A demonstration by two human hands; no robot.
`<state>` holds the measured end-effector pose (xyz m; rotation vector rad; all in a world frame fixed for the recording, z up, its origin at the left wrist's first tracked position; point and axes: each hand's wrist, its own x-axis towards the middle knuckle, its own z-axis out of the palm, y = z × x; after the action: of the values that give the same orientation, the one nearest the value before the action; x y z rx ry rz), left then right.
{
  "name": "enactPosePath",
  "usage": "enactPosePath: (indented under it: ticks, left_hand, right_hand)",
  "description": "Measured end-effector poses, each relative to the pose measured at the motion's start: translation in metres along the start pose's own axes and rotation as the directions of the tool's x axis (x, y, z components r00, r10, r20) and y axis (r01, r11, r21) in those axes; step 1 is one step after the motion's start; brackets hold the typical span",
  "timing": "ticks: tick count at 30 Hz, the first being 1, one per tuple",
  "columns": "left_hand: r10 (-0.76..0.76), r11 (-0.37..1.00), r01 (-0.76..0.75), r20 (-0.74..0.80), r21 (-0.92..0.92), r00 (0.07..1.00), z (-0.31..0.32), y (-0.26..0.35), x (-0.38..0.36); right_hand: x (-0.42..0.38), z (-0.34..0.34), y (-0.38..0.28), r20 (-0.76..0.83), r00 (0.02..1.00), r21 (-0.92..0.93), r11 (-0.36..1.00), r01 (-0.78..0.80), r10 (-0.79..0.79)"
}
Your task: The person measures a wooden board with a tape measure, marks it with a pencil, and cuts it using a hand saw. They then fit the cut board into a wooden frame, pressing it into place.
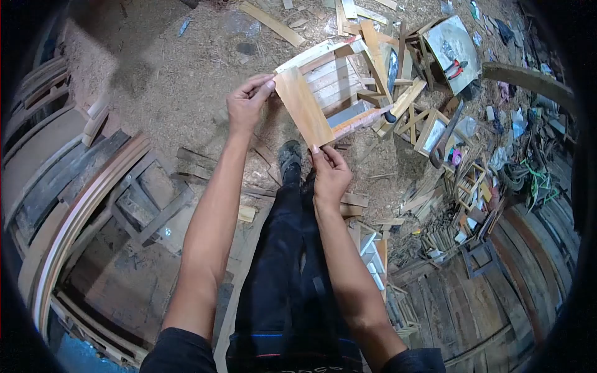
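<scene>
A flat, light wooden board (304, 107) lies across the near end of an open wooden frame (342, 51). My left hand (247, 102) pinches the board's upper left corner between thumb and fingers. At its lower right corner, my right hand (329, 174) grips the edge with the thumb on top. Pale slats (333, 81) show inside the frame, beyond the board. A saw with a dark blade (392, 71) leans by the frame's right side.
Red-handled pliers (458, 69) lie on a box-like stand (451, 53) at the upper right. Wood scraps and a curved dark tool (446, 137) are on the right. Stacked planks and frames (87, 230) fill the left. A shoe (290, 163) stands below the board.
</scene>
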<state>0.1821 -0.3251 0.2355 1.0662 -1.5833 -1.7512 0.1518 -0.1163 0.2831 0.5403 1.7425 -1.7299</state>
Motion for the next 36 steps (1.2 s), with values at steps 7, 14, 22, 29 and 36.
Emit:
enactPosePath:
  ticks: [7,14,22,29,36]
  left_hand:
    - [-0.009,1.0,0.009,0.029,0.0,1.0,-0.004,-0.006,0.003]
    - [-0.048,0.998,0.048,0.01,-0.028,0.999,-0.004,-0.005,0.005]
    - [0.072,0.997,-0.074,0.076,0.029,0.994,-0.008,0.001,0.011]
    - [-0.205,0.872,-0.004,0.372,0.489,0.905,-0.023,0.049,0.049]
    - [-0.145,0.977,0.07,0.388,0.202,0.91,-0.012,0.034,0.038]
  right_hand:
    - [-0.005,0.008,0.005,-0.059,0.997,0.068,0.996,0.062,-0.058]
    - [-0.003,0.007,0.009,-0.061,0.993,0.05,0.993,0.104,-0.101]
    - [0.003,0.004,0.021,-0.065,0.987,0.02,0.988,0.151,-0.15]
    - [0.004,0.004,0.013,-0.043,0.994,0.015,0.994,0.105,-0.104]
    - [0.018,-0.01,0.026,0.021,0.975,-0.013,0.975,0.223,-0.222]
